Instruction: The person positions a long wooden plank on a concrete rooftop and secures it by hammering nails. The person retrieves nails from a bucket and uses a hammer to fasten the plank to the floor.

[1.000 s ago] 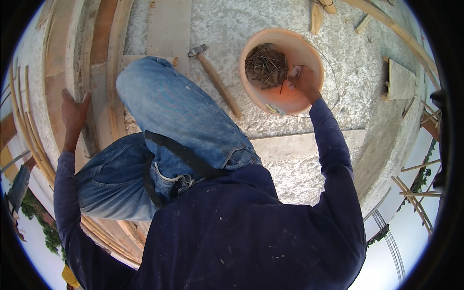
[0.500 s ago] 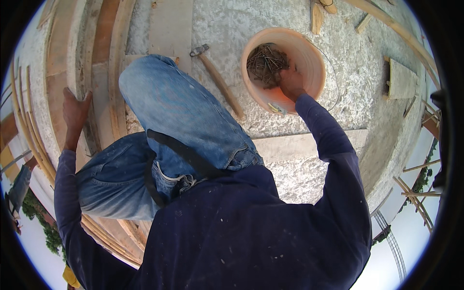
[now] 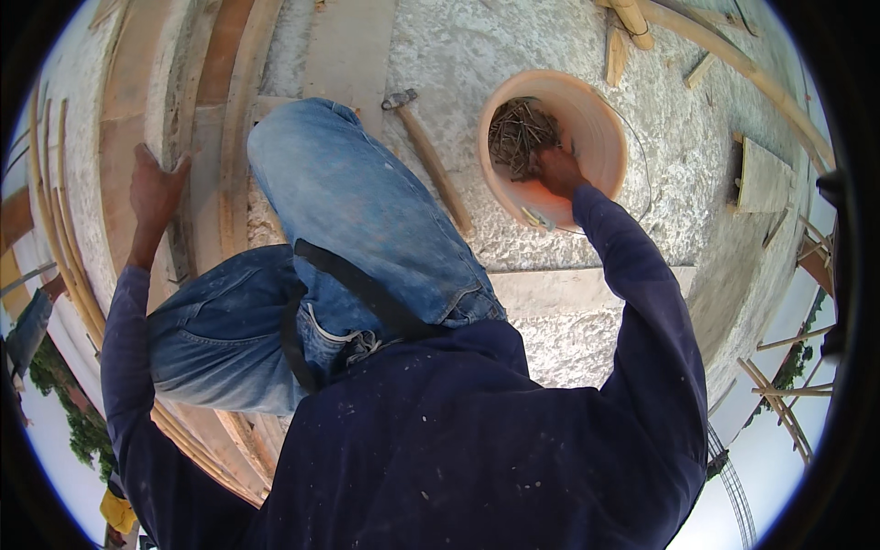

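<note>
My right hand (image 3: 559, 170) reaches into a pale orange plastic bucket (image 3: 605, 147), its fingers curled at the edge of a heap of nails (image 3: 521, 136). The fingertips are partly hidden among the nails. Over at the left, my left hand (image 3: 156, 191) straddles the edge of a long wooden board (image 3: 183, 101), thumb on one side and fingers on the other. Between the bucket and my bent knee, a hammer (image 3: 433, 163) with a wooden handle lies on the rough concrete, its metal head pointing away from me.
Long planks (image 3: 243, 119) run along the left beside my leg. A flat board (image 3: 587, 291) lies on the concrete (image 3: 440, 46) nearer than the bucket. Bamboo poles (image 3: 733, 50) cross the far right, near a small square panel (image 3: 764, 176). The bucket's wire handle (image 3: 649, 174) hangs at its right.
The whole view has shifted, so things appear a little lower and farther right. My right hand's fingers have curled more at the nails. My left hand stays on the board.
</note>
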`<state>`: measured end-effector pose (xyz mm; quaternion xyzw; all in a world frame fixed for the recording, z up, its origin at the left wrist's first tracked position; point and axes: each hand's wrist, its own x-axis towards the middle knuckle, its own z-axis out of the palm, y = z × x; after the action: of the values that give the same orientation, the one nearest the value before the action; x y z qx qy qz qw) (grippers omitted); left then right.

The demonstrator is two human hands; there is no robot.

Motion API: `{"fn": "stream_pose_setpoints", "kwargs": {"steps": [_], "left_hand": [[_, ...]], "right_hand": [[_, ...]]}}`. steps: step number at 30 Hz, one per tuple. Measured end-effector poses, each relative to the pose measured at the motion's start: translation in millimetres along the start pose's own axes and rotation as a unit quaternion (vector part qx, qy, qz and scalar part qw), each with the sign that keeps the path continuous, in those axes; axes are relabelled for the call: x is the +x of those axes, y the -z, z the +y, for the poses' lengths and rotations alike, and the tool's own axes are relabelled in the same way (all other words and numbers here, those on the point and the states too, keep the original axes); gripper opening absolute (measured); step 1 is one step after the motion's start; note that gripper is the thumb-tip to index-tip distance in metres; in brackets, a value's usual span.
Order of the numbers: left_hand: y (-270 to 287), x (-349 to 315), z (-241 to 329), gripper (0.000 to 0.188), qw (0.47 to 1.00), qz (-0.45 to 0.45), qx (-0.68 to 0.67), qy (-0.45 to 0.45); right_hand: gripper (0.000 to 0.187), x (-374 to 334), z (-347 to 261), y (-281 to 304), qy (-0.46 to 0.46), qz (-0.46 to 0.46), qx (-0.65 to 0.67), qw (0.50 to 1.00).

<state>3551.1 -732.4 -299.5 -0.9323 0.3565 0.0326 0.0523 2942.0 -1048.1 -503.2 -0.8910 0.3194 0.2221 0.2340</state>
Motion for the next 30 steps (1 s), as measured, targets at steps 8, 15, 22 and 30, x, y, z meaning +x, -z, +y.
{"fn": "stream_pose_setpoints", "kwargs": {"steps": [8, 15, 22, 30], "left_hand": [[2, -4, 6, 0.071, 1.000, 0.003, -0.021, 0.010], [6, -10, 12, 0.078, 0.997, 0.024, -0.060, 0.031], [11, -10, 17, 0.077, 0.997, -0.002, -0.039, 0.066], [20, -8, 13, 0.090, 0.992, -0.062, -0.104, 0.034]], "right_hand": [[0.022, -3, -7, -1, -0.029, 0.033, 0.102, 0.994], [0.017, 2, -16, 6, -0.014, -0.041, 0.029, 0.999], [0.034, -18, -24, 29, 0.006, 0.023, 0.028, 0.999], [0.018, -45, -94, 142, -0.121, 0.218, 0.097, 0.964]]}}
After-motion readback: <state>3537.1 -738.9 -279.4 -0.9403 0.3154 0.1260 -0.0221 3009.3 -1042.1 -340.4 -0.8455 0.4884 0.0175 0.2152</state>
